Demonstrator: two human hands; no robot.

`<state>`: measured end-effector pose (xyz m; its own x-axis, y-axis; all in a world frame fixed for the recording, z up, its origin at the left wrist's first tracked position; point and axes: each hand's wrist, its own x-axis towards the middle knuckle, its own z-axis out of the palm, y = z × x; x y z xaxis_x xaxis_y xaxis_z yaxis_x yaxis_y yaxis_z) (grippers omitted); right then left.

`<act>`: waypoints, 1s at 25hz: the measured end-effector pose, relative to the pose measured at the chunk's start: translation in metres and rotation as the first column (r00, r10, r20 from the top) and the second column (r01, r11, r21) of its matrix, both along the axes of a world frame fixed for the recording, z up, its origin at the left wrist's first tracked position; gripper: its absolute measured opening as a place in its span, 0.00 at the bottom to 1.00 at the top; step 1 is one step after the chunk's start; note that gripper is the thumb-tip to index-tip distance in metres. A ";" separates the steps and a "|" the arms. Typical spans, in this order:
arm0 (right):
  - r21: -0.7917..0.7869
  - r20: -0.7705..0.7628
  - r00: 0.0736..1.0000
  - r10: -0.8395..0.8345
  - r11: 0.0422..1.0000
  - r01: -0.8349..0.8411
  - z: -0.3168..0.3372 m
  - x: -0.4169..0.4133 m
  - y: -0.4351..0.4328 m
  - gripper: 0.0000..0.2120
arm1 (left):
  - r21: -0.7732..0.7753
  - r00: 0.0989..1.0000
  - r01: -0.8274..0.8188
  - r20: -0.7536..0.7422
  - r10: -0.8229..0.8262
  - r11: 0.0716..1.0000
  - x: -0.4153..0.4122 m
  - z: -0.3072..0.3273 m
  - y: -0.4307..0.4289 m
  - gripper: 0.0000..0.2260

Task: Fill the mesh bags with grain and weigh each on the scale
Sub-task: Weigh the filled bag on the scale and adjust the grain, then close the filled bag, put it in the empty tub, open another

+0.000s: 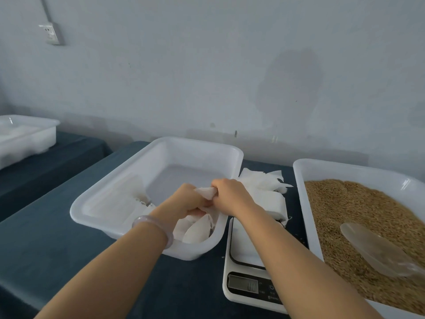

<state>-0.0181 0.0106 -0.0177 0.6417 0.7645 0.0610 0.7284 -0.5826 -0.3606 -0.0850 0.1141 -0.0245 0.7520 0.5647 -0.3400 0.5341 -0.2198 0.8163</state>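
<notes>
My left grip (pixel 184 200) and right grip (pixel 230 194) are both clenched on one white mesh bag (pixel 207 192), pinching its top edge between them, knuckles almost touching. Below them is the near right corner of a white tray (pixel 92 203). More white bags (pixel 197 231) lie in that corner, under my left grip. Just beyond my right grip, a pile of flat bags (pixel 264 192) rests on the dark blue tabletop (pixel 46 249). The scale (pixel 243 272) sits under my right forearm, its display too blurred to read. Well to the right of my right grip, a second tray (pixel 299 180) holds the grain (pixel 345 203), and a clear scoop (pixel 372 247) lies on top of it. A pale bangle (pixel 154 226) circles my left wrist.
</notes>
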 end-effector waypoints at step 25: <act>0.396 -0.157 0.934 -0.321 0.846 0.357 0.010 0.056 -0.148 0.10 | 0.806 0.921 0.168 0.078 -0.382 0.568 0.061 0.032 -0.071 0.14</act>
